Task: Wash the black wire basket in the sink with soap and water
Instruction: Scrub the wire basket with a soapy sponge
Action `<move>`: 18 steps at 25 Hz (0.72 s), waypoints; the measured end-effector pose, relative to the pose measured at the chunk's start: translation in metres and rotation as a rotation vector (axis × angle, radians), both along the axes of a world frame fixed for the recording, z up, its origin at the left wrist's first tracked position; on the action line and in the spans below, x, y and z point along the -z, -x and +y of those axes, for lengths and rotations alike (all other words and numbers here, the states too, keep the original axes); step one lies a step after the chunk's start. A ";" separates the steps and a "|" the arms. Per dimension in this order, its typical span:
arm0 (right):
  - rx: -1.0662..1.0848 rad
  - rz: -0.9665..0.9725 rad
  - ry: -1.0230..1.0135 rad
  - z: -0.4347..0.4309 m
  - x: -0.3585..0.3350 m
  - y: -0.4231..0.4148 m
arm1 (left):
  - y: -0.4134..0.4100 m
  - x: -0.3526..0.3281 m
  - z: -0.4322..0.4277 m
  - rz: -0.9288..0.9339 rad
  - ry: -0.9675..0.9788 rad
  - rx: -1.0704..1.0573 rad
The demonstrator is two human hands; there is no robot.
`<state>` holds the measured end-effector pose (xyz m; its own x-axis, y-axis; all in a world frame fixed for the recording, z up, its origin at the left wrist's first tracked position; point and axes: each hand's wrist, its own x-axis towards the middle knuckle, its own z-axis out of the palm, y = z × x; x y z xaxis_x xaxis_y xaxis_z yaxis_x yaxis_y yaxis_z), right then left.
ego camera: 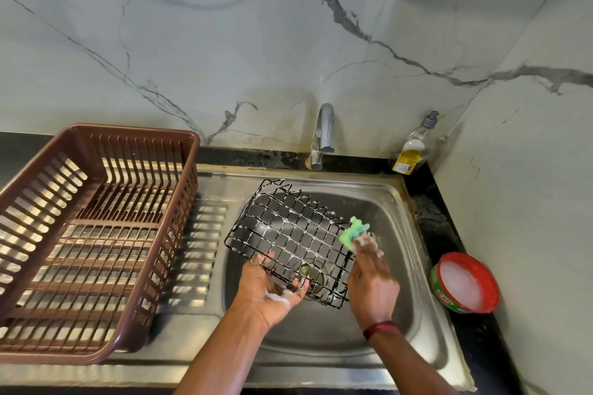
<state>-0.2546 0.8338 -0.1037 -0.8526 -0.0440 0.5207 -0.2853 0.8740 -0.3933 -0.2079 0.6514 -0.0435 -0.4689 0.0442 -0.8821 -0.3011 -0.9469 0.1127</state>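
Fingers (296, 287) of the left hand (272, 292) curled up through the mesh at the near edge of the black wire basket (288, 237), closed on its wires from below, foam on the palm; those of the right hand (372, 279) were pinched shut on a green scrubber (353, 234) pressed against the basket's right end; the sink (417, 266) lay beneath, steel, the basket held tilted above its bowl and clear of the bottom, as far as could be told; the brown plastic rack (96, 234) stood on the drainboard to the left; the tap (324, 135) stood behind, no water visibly running; a red-rimmed soap tub (465, 282) sat on the table to the right; the basket looked light and stiff, a welded grid that would hold its shape under scrubbing; coated in suds, its thin wires probably slipped easily, so hooking fingers through the openings near a corner or rim seemed surer than pinching one wire.
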 end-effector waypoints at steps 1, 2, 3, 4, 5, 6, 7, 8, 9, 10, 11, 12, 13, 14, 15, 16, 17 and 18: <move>-0.044 0.000 -0.017 -0.002 0.007 -0.011 | 0.001 0.000 0.000 -0.004 0.005 -0.007; -0.090 -0.004 -0.025 -0.003 0.011 -0.022 | 0.001 0.000 0.001 -0.006 0.013 -0.017; -0.132 -0.009 -0.029 -0.002 0.018 -0.033 | 0.001 0.000 0.000 -0.007 0.022 -0.022; -0.156 -0.014 -0.032 0.000 0.021 -0.043 | 0.001 0.002 -0.002 -0.010 0.023 -0.022; -0.163 -0.014 -0.024 0.004 0.022 -0.049 | 0.001 0.003 -0.003 -0.016 0.020 -0.020; -0.137 -0.018 0.005 0.008 0.019 -0.054 | 0.001 0.004 -0.003 -0.025 0.017 -0.022; -0.091 -0.023 0.038 0.015 0.015 -0.056 | 0.000 0.005 -0.004 -0.033 0.017 -0.027; -0.007 -0.027 0.075 0.024 0.009 -0.055 | 0.000 0.004 -0.004 -0.034 0.017 -0.030; 0.098 -0.032 0.127 0.035 0.001 -0.052 | 0.000 0.003 -0.004 -0.033 0.023 -0.034; 0.222 -0.058 0.195 0.048 -0.008 -0.047 | 0.001 0.003 -0.004 -0.036 0.033 -0.037; 0.346 -0.084 0.257 0.064 -0.015 -0.040 | 0.002 0.003 -0.004 -0.036 0.049 -0.032; 0.463 -0.130 0.312 0.084 -0.021 -0.031 | 0.003 0.004 -0.003 -0.037 0.062 -0.020; 0.562 -0.182 0.358 0.102 -0.028 -0.023 | 0.005 0.006 -0.003 -0.038 0.069 -0.006; 0.627 -0.222 0.411 0.121 -0.031 -0.015 | 0.006 0.007 -0.002 -0.040 0.073 0.008; 0.666 -0.233 0.483 0.138 -0.035 -0.008 | 0.007 0.008 -0.002 -0.050 0.076 0.019; 0.701 -0.235 0.584 0.152 -0.039 -0.001 | 0.007 0.008 0.000 -0.058 0.075 0.023; 0.726 -0.232 0.691 0.162 -0.043 0.005 | 0.007 0.009 0.001 -0.061 0.075 0.025; 0.747 -0.235 0.796 0.169 -0.045 0.011 | 0.006 0.008 0.002 -0.062 0.074 0.025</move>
